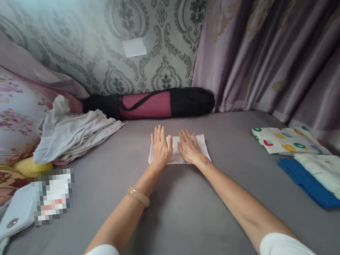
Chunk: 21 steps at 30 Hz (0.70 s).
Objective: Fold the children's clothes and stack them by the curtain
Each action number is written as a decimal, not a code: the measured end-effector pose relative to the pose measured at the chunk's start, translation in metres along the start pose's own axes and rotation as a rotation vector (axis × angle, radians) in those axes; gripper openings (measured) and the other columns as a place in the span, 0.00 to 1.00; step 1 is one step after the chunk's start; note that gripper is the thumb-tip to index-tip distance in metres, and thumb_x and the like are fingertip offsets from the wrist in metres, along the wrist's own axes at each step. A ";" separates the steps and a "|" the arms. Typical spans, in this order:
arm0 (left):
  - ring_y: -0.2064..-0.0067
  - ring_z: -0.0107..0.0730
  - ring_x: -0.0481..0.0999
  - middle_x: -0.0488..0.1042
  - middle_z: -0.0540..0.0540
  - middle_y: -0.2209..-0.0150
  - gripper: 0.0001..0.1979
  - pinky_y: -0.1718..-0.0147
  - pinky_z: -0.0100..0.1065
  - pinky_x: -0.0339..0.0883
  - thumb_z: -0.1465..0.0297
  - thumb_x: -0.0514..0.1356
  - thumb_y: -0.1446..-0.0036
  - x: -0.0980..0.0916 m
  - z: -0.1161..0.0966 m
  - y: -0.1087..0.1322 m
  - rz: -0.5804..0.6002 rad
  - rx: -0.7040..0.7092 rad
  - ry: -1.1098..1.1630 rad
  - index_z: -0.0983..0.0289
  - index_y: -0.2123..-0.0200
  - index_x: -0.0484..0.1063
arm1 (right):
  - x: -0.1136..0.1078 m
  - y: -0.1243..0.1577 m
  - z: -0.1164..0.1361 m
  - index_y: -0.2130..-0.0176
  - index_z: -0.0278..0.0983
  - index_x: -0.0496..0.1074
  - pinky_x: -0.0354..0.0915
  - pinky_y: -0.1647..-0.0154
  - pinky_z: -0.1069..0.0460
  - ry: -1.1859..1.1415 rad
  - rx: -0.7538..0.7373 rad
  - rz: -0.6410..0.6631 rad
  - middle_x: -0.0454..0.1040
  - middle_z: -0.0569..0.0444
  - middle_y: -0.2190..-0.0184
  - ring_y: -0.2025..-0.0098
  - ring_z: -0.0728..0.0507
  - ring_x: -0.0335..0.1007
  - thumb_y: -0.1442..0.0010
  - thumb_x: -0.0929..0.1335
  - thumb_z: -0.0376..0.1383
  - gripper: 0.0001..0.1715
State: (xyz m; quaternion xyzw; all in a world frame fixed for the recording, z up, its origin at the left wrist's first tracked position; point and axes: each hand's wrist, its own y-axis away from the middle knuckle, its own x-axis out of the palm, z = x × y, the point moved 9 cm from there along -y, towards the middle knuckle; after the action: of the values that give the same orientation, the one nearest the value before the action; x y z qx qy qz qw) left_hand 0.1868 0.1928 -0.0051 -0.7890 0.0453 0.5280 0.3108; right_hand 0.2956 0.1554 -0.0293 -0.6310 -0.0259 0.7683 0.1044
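A small folded white cloth (175, 151) with a faint pattern lies flat on the grey bed sheet (184, 214). My left hand (161, 147) rests palm down on its left part, fingers stretched out and pointing away from me. On the right part of the cloth lies my right hand (188, 145), also flat with its fingers extended. A strip of the cloth shows between the two hands, and its right edge is visible beyond my right hand. Neither hand grips anything.
A black and maroon roll bag (146, 105) lies along the wall. At left are a crumpled pile of light clothes (77, 130), a floral pillow (2, 107) and a white device (19, 214). At right lie a patterned folded cloth (291, 140) and a blue cloth (311, 190) under another white one.
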 end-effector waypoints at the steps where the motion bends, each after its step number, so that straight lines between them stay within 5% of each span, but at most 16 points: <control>1: 0.29 0.42 0.41 0.48 0.64 0.31 0.30 0.33 0.48 0.38 0.61 0.36 0.31 -0.005 -0.001 0.001 -0.045 0.014 -0.012 0.71 0.32 0.48 | -0.003 -0.001 0.005 0.32 0.27 0.49 0.33 0.31 0.40 -0.003 -0.019 -0.043 0.43 0.43 0.30 0.29 0.39 0.35 0.32 0.52 0.38 0.34; 9: 0.31 0.51 0.50 0.55 0.69 0.34 0.29 0.35 0.49 0.44 0.65 0.40 0.33 0.046 0.021 0.014 0.350 -0.043 -0.188 0.77 0.35 0.55 | 0.031 -0.002 0.019 0.33 0.25 0.51 0.34 0.31 0.40 -0.040 -0.080 0.108 0.48 0.44 0.31 0.29 0.39 0.39 0.33 0.52 0.38 0.34; 21: 0.32 0.51 0.52 0.57 0.69 0.34 0.27 0.36 0.51 0.46 0.65 0.44 0.34 0.048 0.022 0.012 0.318 -0.043 -0.105 0.74 0.37 0.58 | 0.032 -0.003 0.018 0.33 0.25 0.52 0.32 0.31 0.38 -0.129 -0.076 0.094 0.49 0.43 0.31 0.29 0.39 0.38 0.33 0.54 0.38 0.33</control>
State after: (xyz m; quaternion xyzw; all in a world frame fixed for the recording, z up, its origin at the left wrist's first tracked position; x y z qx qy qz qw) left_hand 0.1849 0.2077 -0.0571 -0.7496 0.1420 0.6121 0.2081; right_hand 0.2729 0.1661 -0.0564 -0.5843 -0.0320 0.8098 0.0426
